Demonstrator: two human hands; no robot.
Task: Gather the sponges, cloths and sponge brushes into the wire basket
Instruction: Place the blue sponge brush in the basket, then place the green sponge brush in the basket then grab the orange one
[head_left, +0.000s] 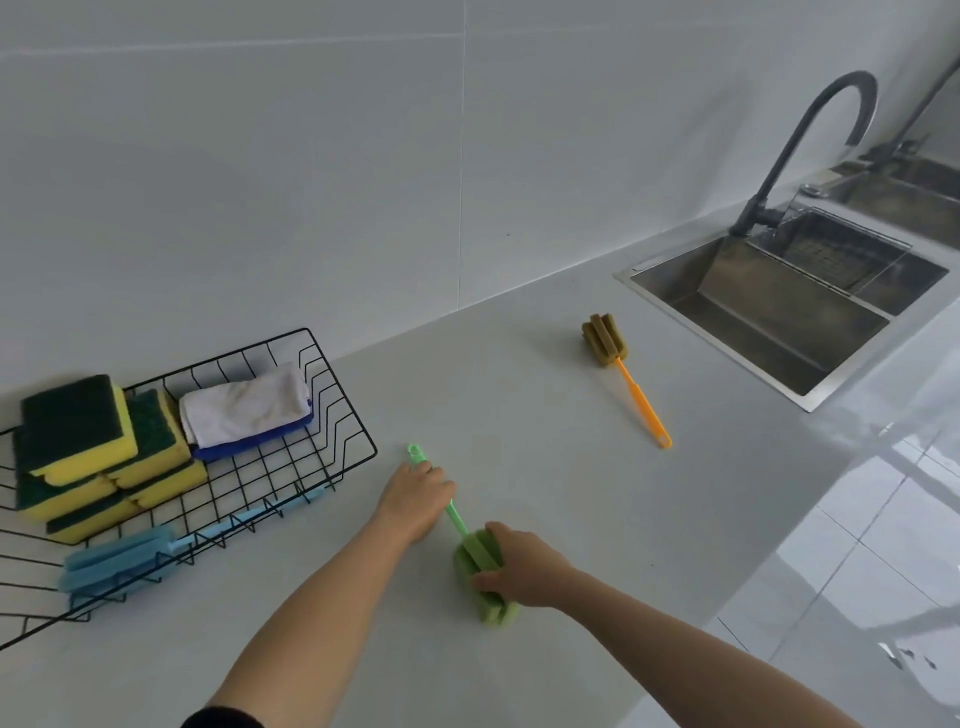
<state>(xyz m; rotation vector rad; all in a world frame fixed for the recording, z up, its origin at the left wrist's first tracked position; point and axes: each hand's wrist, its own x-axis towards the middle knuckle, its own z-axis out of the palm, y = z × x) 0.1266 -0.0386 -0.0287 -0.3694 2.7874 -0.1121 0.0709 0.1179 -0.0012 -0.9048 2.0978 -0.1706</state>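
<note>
Low in the centre of the frame, the right hand (511, 569) curls its grip around the sponge head of a light green plastic-handled sponge brush (480, 571) lying on the pale grey desk (519, 415). The left hand (415, 496) presses its grip down over the brush's thin handle. At left, a black wire basket (332, 410) holds yellow-and-green sponges (78, 431), a folded white cloth (244, 405) and a blue sponge brush (114, 564). An olive sponge brush with an orange handle (618, 371) lies near the steel sink (779, 306) at right.
</note>
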